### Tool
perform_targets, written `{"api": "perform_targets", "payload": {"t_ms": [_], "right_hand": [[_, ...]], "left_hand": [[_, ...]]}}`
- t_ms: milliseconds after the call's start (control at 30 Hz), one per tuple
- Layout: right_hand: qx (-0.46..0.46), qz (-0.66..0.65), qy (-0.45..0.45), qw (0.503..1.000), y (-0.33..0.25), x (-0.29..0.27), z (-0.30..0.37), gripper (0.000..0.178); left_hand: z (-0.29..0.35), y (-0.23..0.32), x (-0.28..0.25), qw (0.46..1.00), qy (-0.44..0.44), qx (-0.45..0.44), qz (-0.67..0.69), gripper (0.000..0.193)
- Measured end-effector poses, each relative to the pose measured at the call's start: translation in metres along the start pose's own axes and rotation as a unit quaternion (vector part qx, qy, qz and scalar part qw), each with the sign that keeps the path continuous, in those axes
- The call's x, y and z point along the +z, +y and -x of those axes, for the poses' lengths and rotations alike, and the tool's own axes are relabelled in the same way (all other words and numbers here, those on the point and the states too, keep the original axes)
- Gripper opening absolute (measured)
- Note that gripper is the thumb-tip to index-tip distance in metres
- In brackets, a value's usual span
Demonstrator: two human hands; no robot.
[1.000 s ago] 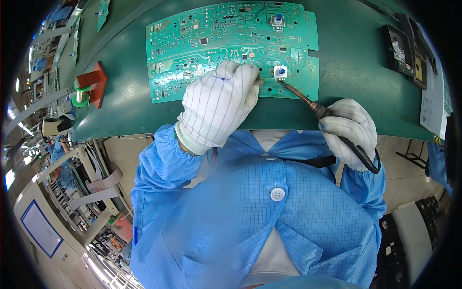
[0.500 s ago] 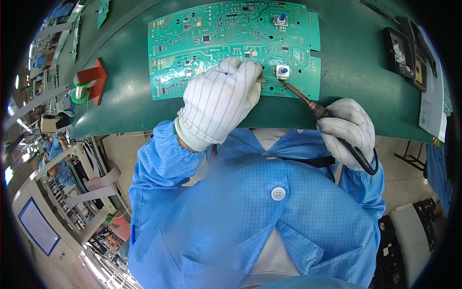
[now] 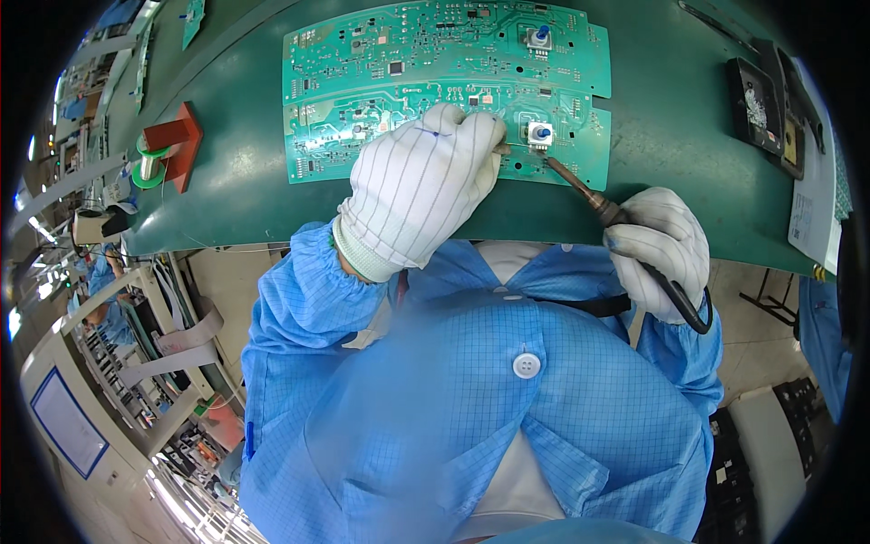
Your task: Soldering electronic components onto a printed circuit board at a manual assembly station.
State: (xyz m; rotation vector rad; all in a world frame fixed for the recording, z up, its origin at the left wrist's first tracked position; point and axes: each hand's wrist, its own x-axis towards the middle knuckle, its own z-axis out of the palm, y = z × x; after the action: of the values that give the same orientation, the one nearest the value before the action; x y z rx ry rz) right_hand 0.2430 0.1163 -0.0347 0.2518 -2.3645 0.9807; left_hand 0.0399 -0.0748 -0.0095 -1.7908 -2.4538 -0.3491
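My gloved left hand (image 3: 419,195) is closed in a pinch over the near part of a green circuit board (image 3: 331,136). A thin solder wire (image 3: 520,145) reaches from its fingertips toward a white square part with a blue knob (image 3: 541,134). My gloved right hand (image 3: 666,254) grips a soldering iron (image 3: 589,195) like a pen, its black cable looping by the wrist. The iron's tip is at the pins along the near edge of that knob part; whether it touches them I cannot tell. A matching blue-knobbed part (image 3: 539,38) sits on the far half.
On the left stands a red holder (image 3: 188,145) with a green-ended solder spool (image 3: 149,168). To the right lie a black tray of small pieces (image 3: 757,104) and a white sheet (image 3: 813,208). The green table (image 3: 245,204) ends just before my body.
The iron's tip has shifted slightly right along the near pins of the knob part. Both hands and the board appear a little further right in view; both grips are unchanged.
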Motion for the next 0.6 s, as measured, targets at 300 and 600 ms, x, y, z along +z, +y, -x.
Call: {"api": "perform_targets", "payload": {"t_ms": [300,600], "right_hand": [[-0.005,-0.005,-0.012,1.0,-0.0002,0.0032,-0.0011,0.033],[-0.001,0.003,0.051,0.999,-0.0008,0.0089,0.0011,0.034]], "left_hand": [[0.0001,-0.0006,-0.0011,1.0,0.01,0.007,0.002,0.017],[0.0013,-0.002,0.0011,1.0,0.029,0.012,0.002,0.018]]}}
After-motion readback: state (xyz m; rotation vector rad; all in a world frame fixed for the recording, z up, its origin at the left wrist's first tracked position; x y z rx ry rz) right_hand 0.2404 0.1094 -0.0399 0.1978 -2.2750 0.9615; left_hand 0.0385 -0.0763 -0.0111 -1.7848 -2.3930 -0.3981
